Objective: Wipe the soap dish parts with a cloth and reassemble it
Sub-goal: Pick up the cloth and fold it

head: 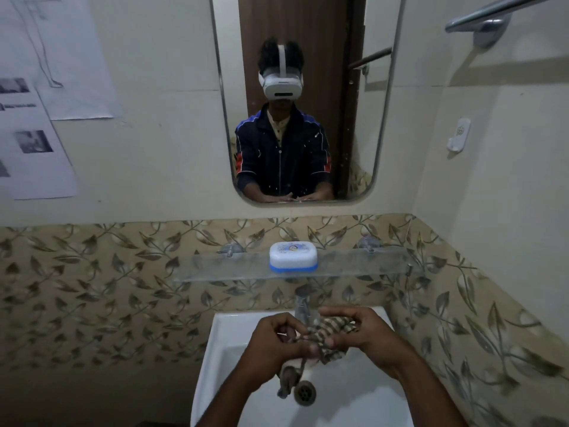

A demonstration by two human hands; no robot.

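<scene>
A white soap dish (293,256) with a blue band stands closed on the glass shelf (363,261) above the basin. Below it, over the white sink (221,343), both my hands hold a striped brown and cream cloth (326,337). My left hand (271,343) grips the cloth's left side with curled fingers. My right hand (360,331) grips its right side from above. A tail of the cloth hangs down toward the drain (304,393). Both hands are well below the soap dish and apart from it.
A metal tap (302,305) rises between the shelf and my hands. A mirror (308,97) hangs on the wall above, showing a person in a headset. Papers are taped at the left, a towel rail (489,16) and a white hook (459,134) at the right.
</scene>
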